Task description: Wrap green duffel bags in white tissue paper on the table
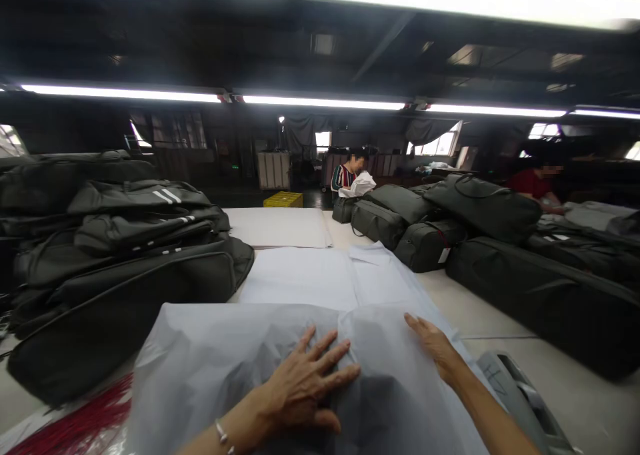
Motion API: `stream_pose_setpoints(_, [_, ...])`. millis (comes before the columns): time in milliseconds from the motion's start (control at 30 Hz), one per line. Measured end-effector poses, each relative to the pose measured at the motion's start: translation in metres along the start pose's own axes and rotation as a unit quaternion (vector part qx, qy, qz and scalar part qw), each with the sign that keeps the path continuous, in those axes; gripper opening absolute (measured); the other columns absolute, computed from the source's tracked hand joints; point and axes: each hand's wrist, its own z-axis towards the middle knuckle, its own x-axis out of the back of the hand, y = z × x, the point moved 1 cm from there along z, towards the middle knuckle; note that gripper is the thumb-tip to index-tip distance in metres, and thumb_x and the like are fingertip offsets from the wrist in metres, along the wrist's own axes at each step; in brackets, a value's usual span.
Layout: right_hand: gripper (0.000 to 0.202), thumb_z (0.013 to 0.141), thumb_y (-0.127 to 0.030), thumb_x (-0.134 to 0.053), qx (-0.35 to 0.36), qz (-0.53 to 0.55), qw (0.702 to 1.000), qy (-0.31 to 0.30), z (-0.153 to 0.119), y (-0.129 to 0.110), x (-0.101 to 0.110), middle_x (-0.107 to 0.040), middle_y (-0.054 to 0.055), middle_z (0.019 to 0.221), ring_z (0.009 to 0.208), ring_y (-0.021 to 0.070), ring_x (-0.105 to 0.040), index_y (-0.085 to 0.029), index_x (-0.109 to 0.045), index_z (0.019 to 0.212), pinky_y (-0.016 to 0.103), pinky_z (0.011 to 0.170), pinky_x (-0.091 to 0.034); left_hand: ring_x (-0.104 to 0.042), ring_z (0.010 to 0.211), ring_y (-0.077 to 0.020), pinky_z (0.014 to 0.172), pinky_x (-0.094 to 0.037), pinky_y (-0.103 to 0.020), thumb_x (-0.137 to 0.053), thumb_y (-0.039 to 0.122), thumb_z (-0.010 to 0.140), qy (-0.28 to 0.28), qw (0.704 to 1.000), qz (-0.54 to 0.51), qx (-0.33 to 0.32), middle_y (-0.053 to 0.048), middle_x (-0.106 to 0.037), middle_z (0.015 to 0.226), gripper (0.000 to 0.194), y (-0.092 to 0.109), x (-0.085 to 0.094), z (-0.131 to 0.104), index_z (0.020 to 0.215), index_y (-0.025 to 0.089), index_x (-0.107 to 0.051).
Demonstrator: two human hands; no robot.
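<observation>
A large translucent whitish plastic sheet or bag (200,355) covers the near middle of the table, with wrinkles across it. My left hand (307,385) lies on it palm down, fingers spread, a bracelet at the wrist. Near the sheet's right side is my right hand (433,342), its thumb side turned up and its fingers extended; nothing shows in its grasp. Beyond the sheet lie more pale sheets (300,275), flat in a stack.
Dark bags (150,288) are piled at the left, and more dark bags (540,282) at the right. Red cords (85,422) lie at the lower left, a grey plastic device (525,402) at the lower right. Two people sit farther back; a yellow crate (283,199) stands behind the table.
</observation>
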Motion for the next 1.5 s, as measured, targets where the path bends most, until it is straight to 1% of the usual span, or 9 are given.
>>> stream_pose_setpoints(233, [0.085, 0.054, -0.051, -0.085, 0.034, 0.091, 0.995, 0.000, -0.004, 0.023, 0.025, -0.067, -0.001, 0.074, 0.068, 0.0166, -0.064, -0.016, -0.057, 0.127, 0.023, 0.059, -0.052, -0.021, 0.146, -0.0337, 0.117, -0.016, -0.060, -0.049, 0.071, 0.085, -0.010, 0.999, -0.033, 0.033, -0.011, -0.027, 0.158, 0.088, 0.002, 0.002, 0.001, 0.154, 0.028, -0.015])
stream_pose_setpoints(500, [0.101, 0.067, -0.075, -0.059, 0.048, -0.099, 0.993, 0.028, -0.007, 0.031, 0.042, -0.053, 0.021, 0.137, 0.123, 0.0348, -0.053, -0.007, -0.043, 0.140, 0.045, 0.105, -0.043, -0.021, 0.147, -0.0293, 0.120, -0.010, -0.054, -0.046, 0.071, 0.086, -0.009, 0.992, -0.091, 0.082, -0.013, -0.027, 0.158, 0.085, 0.003, 0.023, 0.002, 0.153, 0.025, -0.020])
stream_pose_setpoints(633, [0.085, 0.082, -0.068, -0.037, 0.256, -0.354, 0.892, 0.115, -0.011, -0.002, 0.032, -0.043, 0.022, 0.147, 0.138, 0.0356, -0.036, -0.007, -0.044, 0.140, 0.056, 0.115, -0.025, -0.017, 0.148, -0.0304, 0.118, -0.009, -0.058, -0.034, 0.073, 0.089, -0.002, 0.974, -0.060, 0.217, -0.015, -0.027, 0.157, 0.083, -0.008, 0.022, 0.003, 0.152, 0.019, -0.024])
stream_pose_setpoints(733, [0.062, 0.091, -0.056, -0.031, 0.402, -0.479, 0.779, 0.038, -0.025, -0.019, -0.009, -0.048, 0.014, 0.145, 0.143, 0.0320, -0.028, -0.014, -0.059, 0.128, 0.061, 0.117, -0.012, -0.023, 0.146, -0.0292, 0.118, -0.016, -0.055, -0.033, 0.075, 0.088, -0.033, 0.971, -0.089, 0.220, -0.015, -0.031, 0.156, 0.086, -0.008, 0.012, 0.005, 0.151, 0.017, -0.024])
stream_pose_setpoints(833, [0.052, 0.095, -0.049, -0.037, 0.418, -0.546, 0.723, -0.064, -0.047, -0.020, -0.065, -0.050, 0.013, 0.144, 0.142, 0.0324, -0.030, -0.015, -0.062, 0.126, 0.063, 0.116, -0.013, -0.027, 0.144, -0.0291, 0.117, -0.020, -0.053, -0.037, 0.075, 0.088, -0.030, 0.975, -0.086, 0.205, -0.015, -0.029, 0.157, 0.087, 0.000, 0.003, 0.004, 0.152, 0.019, -0.021])
stream_pose_setpoints(1000, [0.051, 0.098, -0.044, -0.035, 0.391, -0.508, 0.752, -0.151, -0.076, -0.007, -0.120, -0.049, 0.014, 0.144, 0.140, 0.0298, -0.034, -0.015, -0.054, 0.134, 0.059, 0.115, -0.023, -0.027, 0.144, -0.0286, 0.119, -0.017, -0.053, -0.040, 0.071, 0.089, -0.004, 0.983, -0.084, 0.165, -0.016, -0.029, 0.157, 0.089, 0.012, 0.000, -0.005, 0.153, 0.015, -0.015])
stream_pose_setpoints(1133, [0.047, 0.097, -0.044, -0.037, 0.463, -0.431, 0.769, -0.094, -0.089, -0.010, -0.107, -0.059, 0.014, 0.134, 0.133, 0.0304, -0.046, -0.016, -0.058, 0.129, 0.060, 0.113, -0.029, -0.032, 0.142, -0.0282, 0.117, -0.022, -0.052, -0.043, 0.070, 0.089, 0.022, 0.983, -0.089, 0.160, -0.015, -0.034, 0.155, 0.086, 0.018, 0.010, -0.012, 0.152, 0.017, -0.021])
stream_pose_setpoints(1267, [0.043, 0.097, -0.044, -0.041, 0.549, -0.404, 0.730, -0.048, -0.090, -0.017, -0.086, -0.062, 0.013, 0.131, 0.130, 0.0288, -0.050, -0.018, -0.060, 0.125, 0.058, 0.114, -0.028, -0.033, 0.141, -0.0271, 0.117, -0.023, -0.051, -0.047, 0.066, 0.090, 0.048, 0.986, -0.077, 0.137, -0.015, -0.039, 0.152, 0.082, 0.023, 0.016, -0.016, 0.150, 0.015, -0.025])
stream_pose_setpoints(1500, [0.062, 0.099, -0.055, -0.025, 0.449, -0.532, 0.706, -0.133, -0.099, -0.004, -0.097, -0.046, 0.015, 0.146, 0.141, 0.0302, -0.033, -0.014, -0.046, 0.141, 0.061, 0.113, -0.026, -0.026, 0.144, -0.0288, 0.119, -0.014, -0.052, -0.057, 0.063, 0.086, 0.064, 0.987, -0.026, 0.147, -0.015, -0.034, 0.155, 0.088, 0.028, 0.006, -0.019, 0.150, 0.013, -0.022])
